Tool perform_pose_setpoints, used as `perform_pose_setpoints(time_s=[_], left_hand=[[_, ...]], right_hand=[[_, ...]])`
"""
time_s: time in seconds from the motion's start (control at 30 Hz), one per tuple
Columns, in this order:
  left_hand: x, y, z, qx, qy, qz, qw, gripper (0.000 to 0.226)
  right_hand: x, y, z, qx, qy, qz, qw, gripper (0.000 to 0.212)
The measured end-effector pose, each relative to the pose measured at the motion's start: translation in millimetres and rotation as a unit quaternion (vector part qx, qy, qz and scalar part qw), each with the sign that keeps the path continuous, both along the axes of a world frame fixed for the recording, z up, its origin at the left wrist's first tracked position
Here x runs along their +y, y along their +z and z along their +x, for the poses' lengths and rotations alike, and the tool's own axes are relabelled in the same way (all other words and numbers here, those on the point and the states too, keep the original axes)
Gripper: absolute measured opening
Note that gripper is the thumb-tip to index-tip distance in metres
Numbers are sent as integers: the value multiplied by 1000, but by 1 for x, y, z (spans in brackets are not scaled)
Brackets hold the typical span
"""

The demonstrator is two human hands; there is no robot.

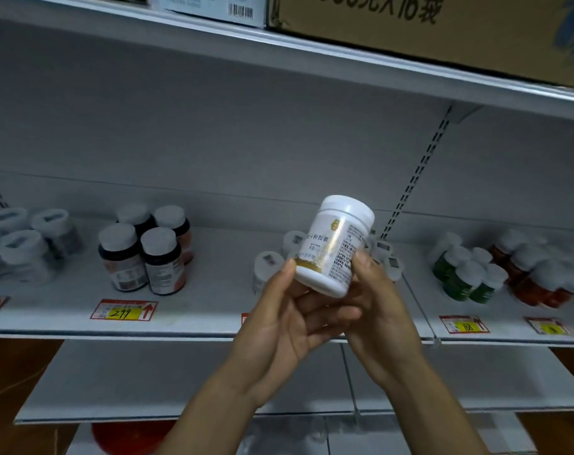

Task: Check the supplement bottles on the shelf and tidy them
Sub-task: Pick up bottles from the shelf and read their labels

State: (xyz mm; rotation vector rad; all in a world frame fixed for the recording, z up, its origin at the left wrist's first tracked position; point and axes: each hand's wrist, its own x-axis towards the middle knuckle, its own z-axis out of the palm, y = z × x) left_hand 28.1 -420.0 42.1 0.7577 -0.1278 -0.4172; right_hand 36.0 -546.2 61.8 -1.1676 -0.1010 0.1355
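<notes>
A white supplement bottle (335, 244) with a white cap and a gold band is held tilted in front of the middle shelf (213, 287). My left hand (285, 320) pinches its lower left side with the thumb and cups it from below. My right hand (377, 300) grips its lower right side. Behind the bottle, more white bottles of the same kind (268, 267) stand on the shelf, partly hidden by my hands.
Dark bottles with white caps (144, 251) stand left of centre above a 299 price tag (124, 311). Clear bottles (23, 247) sit far left. Green bottles (466, 274) and orange ones (538, 274) crowd the right. Cartons (410, 24) rest on the top shelf.
</notes>
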Motion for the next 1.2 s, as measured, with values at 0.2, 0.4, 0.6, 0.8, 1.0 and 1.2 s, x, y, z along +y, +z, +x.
perform_pose_setpoints(time_s=[0.2,0.4,0.6,0.8,1.0,1.2], left_hand=[[5,-2,0,26,-4,-15,1000,54],[16,-1,-4,25,78,84,993,50],[26,0,-7,64,46,-5,997,52],[25,-2,-14,86,36,-28,995,51],[25,4,-20,129,38,-56,989,47],[28,10,-21,169,57,-96,979,57]], right_hand=[[10,5,-2,-10,-42,-19,999,71],[26,8,-7,-60,-140,-94,984,56],[42,9,-9,-39,-136,-107,984,58],[46,22,-9,20,-91,-89,992,62],[46,18,-13,-7,-83,-87,993,45],[51,12,-17,-80,-65,-119,988,42]])
